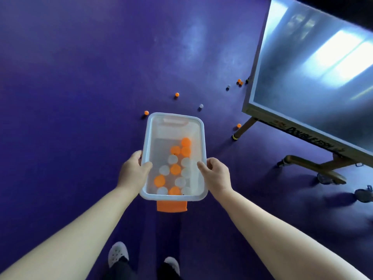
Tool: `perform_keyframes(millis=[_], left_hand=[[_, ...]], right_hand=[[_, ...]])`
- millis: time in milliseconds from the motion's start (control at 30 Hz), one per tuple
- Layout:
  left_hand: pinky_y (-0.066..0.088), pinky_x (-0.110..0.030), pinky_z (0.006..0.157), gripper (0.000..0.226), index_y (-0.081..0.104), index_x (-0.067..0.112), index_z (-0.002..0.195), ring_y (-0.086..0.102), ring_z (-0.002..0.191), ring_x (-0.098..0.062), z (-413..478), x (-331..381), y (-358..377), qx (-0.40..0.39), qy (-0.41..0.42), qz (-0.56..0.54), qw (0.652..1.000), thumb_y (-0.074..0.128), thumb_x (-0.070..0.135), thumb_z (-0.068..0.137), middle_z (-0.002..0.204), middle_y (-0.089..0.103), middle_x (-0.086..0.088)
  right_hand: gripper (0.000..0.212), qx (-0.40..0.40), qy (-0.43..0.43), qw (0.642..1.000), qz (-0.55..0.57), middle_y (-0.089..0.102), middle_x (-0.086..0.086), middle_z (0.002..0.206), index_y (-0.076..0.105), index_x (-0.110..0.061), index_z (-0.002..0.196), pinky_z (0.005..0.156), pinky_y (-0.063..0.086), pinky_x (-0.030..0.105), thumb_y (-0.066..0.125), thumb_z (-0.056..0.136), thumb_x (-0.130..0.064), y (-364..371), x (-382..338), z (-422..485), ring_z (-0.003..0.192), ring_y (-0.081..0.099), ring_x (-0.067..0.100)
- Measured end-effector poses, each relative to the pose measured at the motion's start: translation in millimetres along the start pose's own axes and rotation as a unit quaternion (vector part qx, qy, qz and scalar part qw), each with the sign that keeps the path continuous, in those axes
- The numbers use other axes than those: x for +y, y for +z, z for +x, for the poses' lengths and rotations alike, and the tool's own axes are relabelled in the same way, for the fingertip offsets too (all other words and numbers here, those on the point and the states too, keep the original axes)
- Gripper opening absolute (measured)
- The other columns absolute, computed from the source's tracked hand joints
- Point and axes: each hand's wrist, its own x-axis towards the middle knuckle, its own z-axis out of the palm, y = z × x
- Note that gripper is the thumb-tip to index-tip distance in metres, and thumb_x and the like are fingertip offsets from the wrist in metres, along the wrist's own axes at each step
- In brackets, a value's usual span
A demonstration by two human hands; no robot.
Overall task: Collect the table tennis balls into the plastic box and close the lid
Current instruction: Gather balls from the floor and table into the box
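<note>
I hold a clear plastic box (pixel 157 126) with a white rim in front of me, above the floor. My left hand (pixel 133 171) grips its left rim and my right hand (pixel 217 174) grips its right rim. Several orange and white table tennis balls (pixel 175 169) lie inside, toward the near end. An orange latch flap (pixel 172 206) hangs from the near end of the box. No lid is on the box. More balls lie on the purple floor beyond: an orange ball (pixel 146 112), another orange ball (pixel 177 94), a white ball (pixel 201 106).
A table tennis table (pixel 314 77) stands at the right, its leg (pixel 243 128) and wheeled base (pixel 314 164) on the floor. An orange ball (pixel 239 125) lies by the leg and a few balls (pixel 239 82) lie under the table edge. My shoes (pixel 118 252) show below.
</note>
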Motion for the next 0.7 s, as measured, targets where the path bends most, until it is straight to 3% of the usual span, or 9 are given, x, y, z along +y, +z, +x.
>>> perform_keyframes(millis=[300, 400, 600, 700], left_hand=[[0.047, -0.03, 0.055, 0.014, 0.057, 0.017, 0.1, 0.061, 0.075, -0.02, 104.5, 24.4, -114.6, 0.039, -0.011, -0.027, 0.999, 0.05, 0.015, 0.088, 0.086, 0.065, 0.002], [0.04, -0.022, 0.05, 0.013, 0.053, 0.021, 0.099, 0.058, 0.071, -0.012, 148.4, 37.5, -159.7, 0.05, -0.017, -0.026, 0.998, 0.05, 0.015, 0.088, 0.089, 0.064, 0.002], [0.047, -0.027, 0.053, 0.012, 0.051, 0.023, 0.096, 0.062, 0.074, -0.017, 233.1, 55.2, -225.4, 0.074, -0.05, -0.02, 0.996, 0.048, 0.015, 0.089, 0.086, 0.063, 0.004], [0.044, -0.026, 0.051, 0.014, 0.053, 0.02, 0.1, 0.06, 0.071, -0.015, 281.2, 56.7, -240.7, 0.085, -0.075, -0.02, 0.993, 0.047, 0.015, 0.089, 0.087, 0.063, 0.002]], right_hand=[[0.028, -0.044, -0.037, 0.998, 0.017, 0.054, -0.006, 0.065, 0.051, -0.012, 0.07, 0.047, 0.036, 0.018, 0.062, 0.087, -0.03, 73.7, -140.4, 71.4, 0.055, 0.046, 0.007], [0.027, -0.059, -0.039, 0.997, 0.016, 0.055, -0.005, 0.067, 0.053, -0.01, 0.072, 0.047, 0.037, 0.018, 0.061, 0.088, -0.031, 104.0, -194.1, 100.3, 0.057, 0.047, 0.008], [0.026, -0.081, -0.02, 0.995, 0.055, 0.066, 0.003, 0.069, 0.063, -0.012, 0.077, 0.057, 0.046, 0.034, 0.055, 0.091, -0.033, 147.2, -273.5, 163.4, 0.06, 0.054, 0.015], [0.023, -0.082, -0.023, 0.995, 0.052, 0.064, 0.004, 0.066, 0.062, -0.009, 0.079, 0.055, 0.044, 0.03, 0.053, 0.092, -0.027, 157.2, -302.1, 201.5, 0.055, 0.052, 0.014]])
